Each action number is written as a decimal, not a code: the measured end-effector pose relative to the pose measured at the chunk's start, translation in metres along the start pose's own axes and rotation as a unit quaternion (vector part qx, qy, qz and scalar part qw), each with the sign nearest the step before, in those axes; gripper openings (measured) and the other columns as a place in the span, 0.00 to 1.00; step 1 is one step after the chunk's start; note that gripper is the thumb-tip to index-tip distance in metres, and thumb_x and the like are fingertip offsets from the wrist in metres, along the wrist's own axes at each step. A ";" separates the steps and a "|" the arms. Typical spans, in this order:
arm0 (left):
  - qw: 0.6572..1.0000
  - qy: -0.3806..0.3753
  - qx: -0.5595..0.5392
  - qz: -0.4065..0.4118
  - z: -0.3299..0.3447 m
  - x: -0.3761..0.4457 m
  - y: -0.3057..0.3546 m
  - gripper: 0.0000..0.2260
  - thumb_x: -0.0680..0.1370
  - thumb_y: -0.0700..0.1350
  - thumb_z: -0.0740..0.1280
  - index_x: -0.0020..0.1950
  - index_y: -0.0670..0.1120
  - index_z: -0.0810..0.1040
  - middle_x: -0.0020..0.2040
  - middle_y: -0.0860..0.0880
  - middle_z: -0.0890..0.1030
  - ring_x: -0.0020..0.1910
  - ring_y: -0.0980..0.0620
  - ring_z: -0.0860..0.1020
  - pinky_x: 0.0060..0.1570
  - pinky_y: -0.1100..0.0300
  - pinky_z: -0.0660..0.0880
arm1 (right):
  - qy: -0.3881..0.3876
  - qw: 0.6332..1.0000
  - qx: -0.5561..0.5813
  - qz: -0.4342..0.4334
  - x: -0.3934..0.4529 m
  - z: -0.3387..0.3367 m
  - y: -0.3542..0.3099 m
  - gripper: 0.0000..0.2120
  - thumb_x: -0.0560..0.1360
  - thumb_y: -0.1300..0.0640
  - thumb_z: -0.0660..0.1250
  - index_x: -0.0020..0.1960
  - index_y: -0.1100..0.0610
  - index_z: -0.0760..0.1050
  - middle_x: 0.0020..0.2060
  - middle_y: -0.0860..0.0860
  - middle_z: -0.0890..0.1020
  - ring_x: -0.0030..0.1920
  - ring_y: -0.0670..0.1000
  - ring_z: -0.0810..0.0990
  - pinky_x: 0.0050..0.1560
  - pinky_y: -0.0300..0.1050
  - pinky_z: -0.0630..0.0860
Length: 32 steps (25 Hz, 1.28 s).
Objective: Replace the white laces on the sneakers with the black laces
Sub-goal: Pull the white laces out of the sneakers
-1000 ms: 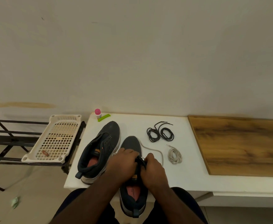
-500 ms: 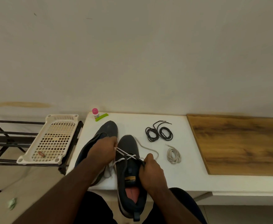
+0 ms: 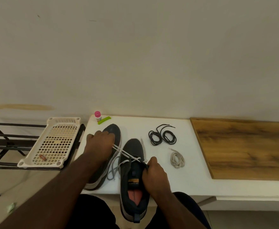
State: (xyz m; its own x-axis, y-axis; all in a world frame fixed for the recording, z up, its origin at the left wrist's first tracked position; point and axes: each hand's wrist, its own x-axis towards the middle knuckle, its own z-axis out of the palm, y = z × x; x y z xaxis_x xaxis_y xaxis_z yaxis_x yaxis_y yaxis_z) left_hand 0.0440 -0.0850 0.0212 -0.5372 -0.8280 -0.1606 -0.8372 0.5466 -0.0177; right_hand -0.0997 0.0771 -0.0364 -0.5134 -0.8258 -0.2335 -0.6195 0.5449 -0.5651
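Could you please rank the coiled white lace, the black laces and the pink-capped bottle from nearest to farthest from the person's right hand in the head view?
From the right hand:
1. Coiled white lace, just right of the hand on the white table.
2. Black laces, farther back, toward the wall.
3. Pink-capped bottle, at the table's far left corner.

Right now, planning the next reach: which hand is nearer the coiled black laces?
Right. The right hand sits below-left of the black laces; the left hand is farther left.
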 end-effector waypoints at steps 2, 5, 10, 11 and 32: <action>1.000 0.014 -0.022 0.012 0.005 -0.002 0.003 0.15 0.78 0.45 0.63 0.65 0.54 0.72 0.65 0.52 0.75 0.66 0.48 0.69 0.64 0.45 0.64 | -0.002 1.000 -0.001 -0.012 0.001 0.000 0.000 0.03 0.81 0.53 0.57 0.50 0.52 0.63 0.43 0.48 0.76 0.39 0.48 0.75 0.38 0.41 0.69; 0.992 -0.022 -0.062 0.110 0.023 -0.016 0.046 0.15 0.80 0.51 0.60 0.66 0.57 0.74 0.64 0.54 0.76 0.67 0.48 0.69 0.65 0.44 0.62 | -0.004 1.000 0.001 -0.023 0.000 0.001 -0.002 0.04 0.80 0.52 0.58 0.50 0.52 0.64 0.43 0.48 0.76 0.40 0.48 0.76 0.37 0.41 0.69; 0.994 -0.012 0.027 0.109 0.027 -0.017 0.064 0.11 0.79 0.48 0.62 0.60 0.50 0.74 0.59 0.49 0.76 0.62 0.46 0.72 0.61 0.46 0.65 | 0.000 1.000 -0.004 -0.007 0.001 0.001 -0.001 0.04 0.81 0.53 0.57 0.51 0.52 0.64 0.43 0.49 0.77 0.39 0.48 0.76 0.36 0.41 0.69; 0.994 -0.011 0.039 0.103 0.022 -0.012 0.054 0.11 0.78 0.48 0.62 0.60 0.50 0.74 0.59 0.49 0.76 0.61 0.46 0.72 0.61 0.46 0.65 | 0.000 1.000 -0.005 -0.001 0.001 0.001 -0.001 0.04 0.81 0.53 0.57 0.51 0.52 0.64 0.44 0.49 0.77 0.40 0.49 0.76 0.36 0.42 0.69; 0.998 0.002 0.057 0.006 0.008 -0.001 0.017 0.13 0.79 0.49 0.60 0.63 0.50 0.72 0.62 0.48 0.76 0.64 0.45 0.71 0.63 0.45 0.65 | 0.004 1.000 -0.001 0.001 0.001 0.001 0.000 0.03 0.80 0.53 0.57 0.50 0.51 0.64 0.44 0.49 0.77 0.41 0.49 0.77 0.39 0.43 0.70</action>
State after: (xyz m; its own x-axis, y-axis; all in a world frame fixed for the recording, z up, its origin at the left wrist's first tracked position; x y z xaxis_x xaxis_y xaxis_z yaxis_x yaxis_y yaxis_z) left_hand 0.0308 -0.0738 0.0127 -0.5482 -0.8213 -0.1577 -0.8132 0.5675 -0.1288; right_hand -0.0998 0.0760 -0.0375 -0.5198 -0.8233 -0.2279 -0.6198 0.5471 -0.5626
